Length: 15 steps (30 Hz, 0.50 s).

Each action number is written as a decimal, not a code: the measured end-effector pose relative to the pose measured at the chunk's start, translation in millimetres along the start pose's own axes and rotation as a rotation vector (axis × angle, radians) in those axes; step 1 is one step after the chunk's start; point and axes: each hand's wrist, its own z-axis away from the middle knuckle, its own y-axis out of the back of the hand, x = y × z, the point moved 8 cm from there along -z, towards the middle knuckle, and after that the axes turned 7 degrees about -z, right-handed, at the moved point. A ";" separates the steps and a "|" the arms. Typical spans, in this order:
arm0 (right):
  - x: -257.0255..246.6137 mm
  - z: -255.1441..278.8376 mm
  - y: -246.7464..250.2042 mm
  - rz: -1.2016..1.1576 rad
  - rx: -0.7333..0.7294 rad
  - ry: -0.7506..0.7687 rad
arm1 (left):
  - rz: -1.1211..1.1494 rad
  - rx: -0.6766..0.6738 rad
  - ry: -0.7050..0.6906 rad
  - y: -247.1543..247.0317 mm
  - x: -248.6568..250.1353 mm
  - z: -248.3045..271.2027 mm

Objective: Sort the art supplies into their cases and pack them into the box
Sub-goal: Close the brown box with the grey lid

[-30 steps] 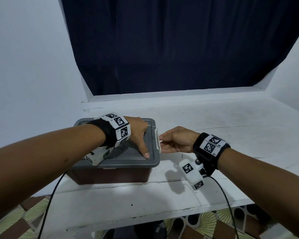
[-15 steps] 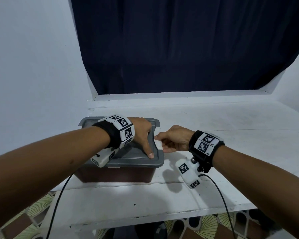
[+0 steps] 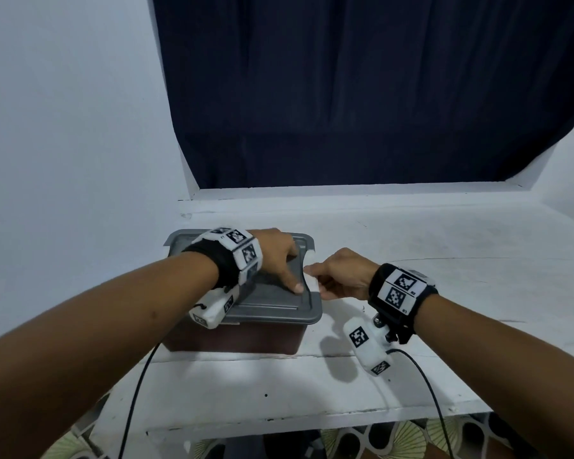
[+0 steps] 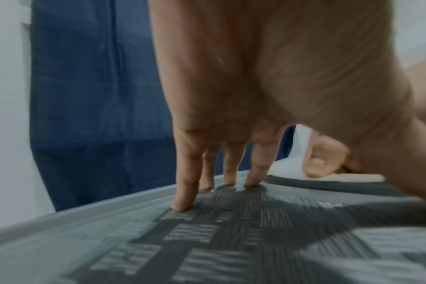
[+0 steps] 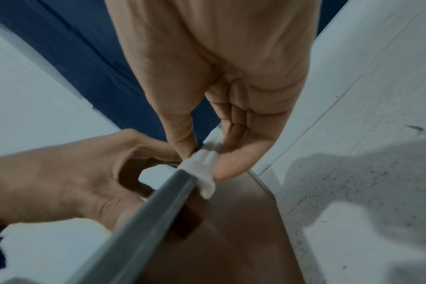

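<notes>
On box lid (image 3: 272,303), left hand (image 3: 279,256) pressing, right hand (image 3: 342,276) pinching latch (image 5: 203,173)

Dark blue curtain (image 3: 362,94) behind white table (image 3: 444,260)

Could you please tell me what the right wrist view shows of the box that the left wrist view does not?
Only the right wrist view shows the right hand pinching the white latch at the lid's edge, and the box's brown side wall. Only the left wrist view shows the left hand's fingertips pressing the lid's patterned top. Both show the grey lid, both hands, the white latch and the dark blue curtain.
</notes>
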 end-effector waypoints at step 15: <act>-9.6 14.1 -6.0 -0.056 0.025 0.017 | 0.637 0.359 0.733 -34.4 -188.0 146.1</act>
